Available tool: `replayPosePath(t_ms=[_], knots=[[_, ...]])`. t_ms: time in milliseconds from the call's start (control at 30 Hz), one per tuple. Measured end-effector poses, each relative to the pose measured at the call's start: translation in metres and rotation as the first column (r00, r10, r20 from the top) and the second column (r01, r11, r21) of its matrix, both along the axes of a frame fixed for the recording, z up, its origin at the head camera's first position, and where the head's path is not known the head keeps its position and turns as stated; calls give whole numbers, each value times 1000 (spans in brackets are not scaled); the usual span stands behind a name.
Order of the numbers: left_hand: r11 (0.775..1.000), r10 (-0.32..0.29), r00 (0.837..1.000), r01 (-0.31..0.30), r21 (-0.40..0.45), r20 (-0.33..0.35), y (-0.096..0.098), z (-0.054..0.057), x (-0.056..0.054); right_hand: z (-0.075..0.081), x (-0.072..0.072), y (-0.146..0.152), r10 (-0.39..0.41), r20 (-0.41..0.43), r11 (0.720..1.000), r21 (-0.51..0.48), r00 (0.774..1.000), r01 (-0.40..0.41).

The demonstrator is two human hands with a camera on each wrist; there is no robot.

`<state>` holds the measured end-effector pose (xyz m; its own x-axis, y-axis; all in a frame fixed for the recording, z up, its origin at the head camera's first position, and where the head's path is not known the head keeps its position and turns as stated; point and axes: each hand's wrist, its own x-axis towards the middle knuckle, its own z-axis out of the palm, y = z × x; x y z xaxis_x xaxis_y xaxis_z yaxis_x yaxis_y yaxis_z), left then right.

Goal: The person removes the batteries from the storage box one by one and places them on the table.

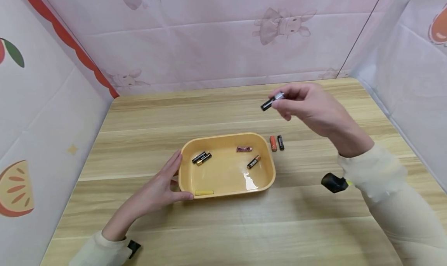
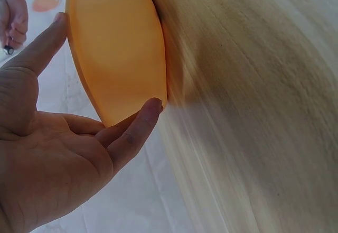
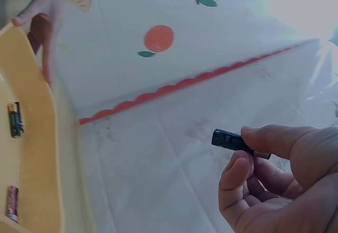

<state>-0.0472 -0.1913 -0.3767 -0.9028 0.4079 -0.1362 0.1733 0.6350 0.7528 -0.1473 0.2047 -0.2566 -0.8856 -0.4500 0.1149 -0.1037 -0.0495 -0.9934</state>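
The yellow tray (image 1: 218, 174) sits on the wooden surface (image 1: 139, 114), and your left hand (image 1: 162, 190) holds its left end. The fingers of that hand are spread apart, with your thumb at the tray's near left corner and the other fingers reaching along the left wall. Your right hand (image 1: 307, 106) is up in the air, behind the tray and off to its right. Its thumb and fingers pinch a black and silver battery (image 1: 268, 104) near its silver end, and the black end sticks out toward the tray's side. Inside the tray, two dark batteries (image 1: 203, 159) lie side by side near the left end. A dark red battery (image 1: 244, 149) lies toward the back wall of the tray, right of the middle. A black and gold battery (image 1: 253, 162) lies slanted near the tray's right end. A yellow battery (image 1: 204, 192) lies along the tray's front wall, by your left thumb. Just outside the tray's right end, an orange battery (image 1: 273, 143) and a small black battery (image 1: 281, 142) lie next to each other. Behind the tray stands a pink wall (image 1: 209, 52) with bunny pictures.
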Motion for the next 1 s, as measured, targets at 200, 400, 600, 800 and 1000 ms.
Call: replayPosePath(t_ms=[200,400,600,800,1000], knots=[[1000,14,1000,-14,-15,15,1,0,0,5,0,25,-15,-29,988,-154,999,10],[1000,7,1000,-7,-8,10,0,-1,-1,3,-3,46,37,-62,963,-266,997,-53],[1000,9,1000,-9,-4,11,0,-1,-1,-3,-4,58,13,-55,960,-279,998,-28],[1000,7,1000,-7,-1,5,0,-1,-1,-16,-6,64,-12,-32,954,-298,999,2],[1000,7,1000,-7,3,5,1,-1,-2,-30,-10,67,-34,46,944,-326,998,47]])
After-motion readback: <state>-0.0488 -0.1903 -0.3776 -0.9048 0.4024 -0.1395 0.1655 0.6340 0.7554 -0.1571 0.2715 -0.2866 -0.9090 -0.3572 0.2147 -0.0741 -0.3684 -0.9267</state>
